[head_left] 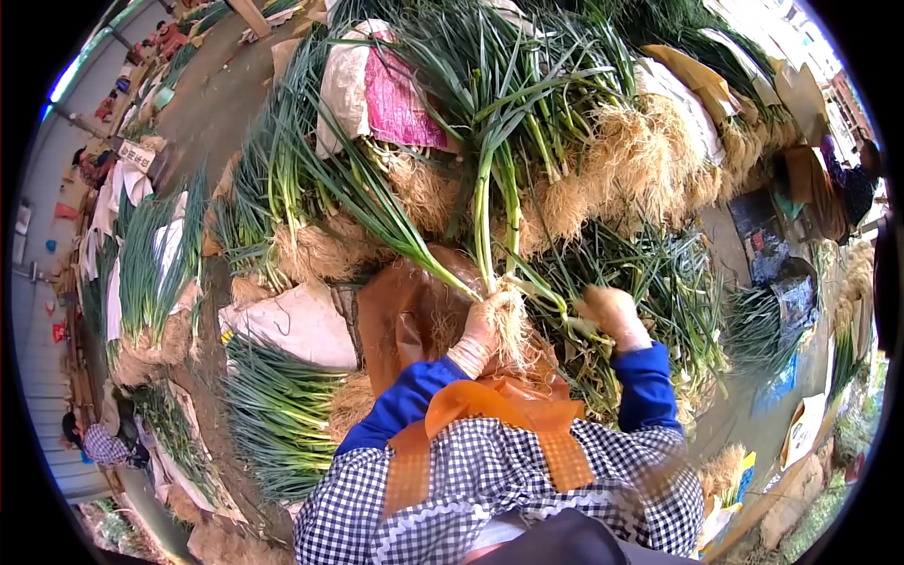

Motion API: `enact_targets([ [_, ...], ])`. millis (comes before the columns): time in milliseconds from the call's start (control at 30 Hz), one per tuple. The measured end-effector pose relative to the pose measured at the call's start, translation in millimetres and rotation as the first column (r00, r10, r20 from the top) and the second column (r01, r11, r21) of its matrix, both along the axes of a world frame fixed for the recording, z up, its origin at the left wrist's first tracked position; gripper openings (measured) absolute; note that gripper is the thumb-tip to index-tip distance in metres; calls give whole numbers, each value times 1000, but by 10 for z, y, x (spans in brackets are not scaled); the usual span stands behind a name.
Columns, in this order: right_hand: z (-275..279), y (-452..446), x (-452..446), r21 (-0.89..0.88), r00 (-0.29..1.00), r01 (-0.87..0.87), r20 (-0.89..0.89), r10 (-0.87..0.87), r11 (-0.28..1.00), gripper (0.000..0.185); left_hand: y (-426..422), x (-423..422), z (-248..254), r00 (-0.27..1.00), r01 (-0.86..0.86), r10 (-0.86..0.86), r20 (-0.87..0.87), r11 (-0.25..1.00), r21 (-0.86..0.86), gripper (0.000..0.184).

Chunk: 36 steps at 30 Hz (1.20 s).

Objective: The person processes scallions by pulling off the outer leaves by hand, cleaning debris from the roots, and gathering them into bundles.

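Note:
My left hand (pixel 482 331) is closed around several green onions (pixel 484 221) just above their roots. Their pale roots hang below my fist, and the long green leaves fan out away from me. To the right, my right hand (pixel 612 313) is curled shut and a little blurred. A peeled-back stem end (pixel 556 299) and pale leaf scraps lie beside its fingers; what the fingers grip is too small to make out. Beneath my hands an orange-brown plastic apron (pixel 391 311) covers my lap.
Large piles of rooted green onions (pixel 650 141) lie ahead, partly under a white and pink sack (pixel 377 94). A bundle (pixel 278 414) rests at my left by a pale sack (pixel 297 325). Loose leaves (pixel 659 311) heap at my right. Other people (pixel 104 443) sit farther off.

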State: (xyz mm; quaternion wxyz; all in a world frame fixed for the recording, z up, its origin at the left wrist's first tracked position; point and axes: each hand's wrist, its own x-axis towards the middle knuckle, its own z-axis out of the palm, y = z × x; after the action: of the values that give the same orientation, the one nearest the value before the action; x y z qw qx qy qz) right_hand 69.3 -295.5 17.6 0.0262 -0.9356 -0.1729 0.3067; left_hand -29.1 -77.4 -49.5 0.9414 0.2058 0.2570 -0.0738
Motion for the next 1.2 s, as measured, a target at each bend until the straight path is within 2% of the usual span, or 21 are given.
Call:
enact_targets([
  [67, -220, 397, 76, 620, 968, 173, 34, -247, 765, 46, -17, -8, 163, 998, -28, 27, -64, 1000, -3, 14],
  [133, -431, 723, 26, 776, 971, 208, -89, -224, 596, 47, 9, -37, 136, 998, -47, 51, -49, 995, 86, 12],
  [167, -289, 875, -31, 737, 979, 202, -135, -152, 645, 52, 8, -19, 188, 988, -95, 112, -109, 985, 146, 13],
  [200, 507, 1035, -49, 425, 967, 12, -235, 98, 905, 50, -3, -8, 45, 986, -150, 163, -42, 962, 229, 15],
  [233, 175, 1030, -129, 380, 996, -58, -40, 80, 923, 49, -7, -14, -108, 978, -203, 206, 22, 931, 303, 17],
  [333, 373, 613, -316, 632, 976, 131, -216, 11, 764, 42, -53, -110, 280, 1000, 4, -7, 14, 981, 196, 20],
  [433, 274, 342, -467, 530, 940, -280, 321, 117, 800, 35, -258, -198, 222, 977, 143, -212, 20, 725, 673, 13],
  [467, 304, 306, -516, 402, 922, -306, 350, 164, 863, 38, -293, -182, 140, 982, 176, -186, -30, 848, 500, 14],
  [567, 275, 173, -712, 132, 738, -633, 402, 542, 763, 31, -214, -14, 223, 999, 41, -40, -15, 804, 594, 12],
  [600, 351, 49, -794, 389, 750, -657, 429, 504, 646, 14, -35, 51, 147, 978, -51, 96, -185, 972, 231, 18],
  [633, 220, -156, -851, 501, 807, -589, 330, 489, 634, 14, 103, 69, -121, 991, -133, 135, -3, 985, 112, 21],
  [733, -258, -756, -728, -160, 829, -558, -156, 537, 815, 21, 180, 15, 181, 998, -56, 57, -6, 998, 11, 21],
  [800, -201, -570, -369, -130, 929, -301, -263, 260, 945, 28, 184, -63, 276, 1000, -5, 5, 2, 1000, 20, 21],
  [833, -133, -266, -196, 113, 984, -109, -127, 124, 988, 31, 184, -96, 319, 1000, -2, 3, -9, 1000, 17, 21],
  [867, -58, 28, -124, 367, 998, 65, -38, -55, 928, 34, 181, -144, 375, 999, 39, -39, 21, 999, -36, 22],
  [900, 125, 291, -76, 712, 893, 441, -405, -193, 547, 36, 196, -102, 416, 994, 81, -75, 76, 993, -81, 22],
  [933, 35, 543, 34, 708, 737, 668, -672, -73, 228, 39, 190, -111, 338, 997, 67, -62, 46, 991, -117, 24],
  [1033, -234, 1169, 149, 660, 660, 750, -751, -24, -33, 38, 181, -157, 256, 996, 73, -76, -50, 996, -58, 23],
  [1133, -307, 1368, 100, 709, 701, 705, -701, -134, -21, 26, 267, -220, 563, 993, 119, -116, -23, 960, 255, 22],
  [1167, -415, 1460, 65, 858, 828, 510, -470, -306, 64, 32, 269, -194, 678, 995, 91, -95, 2, 956, 279, 21],
  [1200, -517, 1441, 43, 856, 882, 389, -240, -405, 340, 36, 265, -207, 800, 971, 231, -239, -16, 921, 314, 18],
])
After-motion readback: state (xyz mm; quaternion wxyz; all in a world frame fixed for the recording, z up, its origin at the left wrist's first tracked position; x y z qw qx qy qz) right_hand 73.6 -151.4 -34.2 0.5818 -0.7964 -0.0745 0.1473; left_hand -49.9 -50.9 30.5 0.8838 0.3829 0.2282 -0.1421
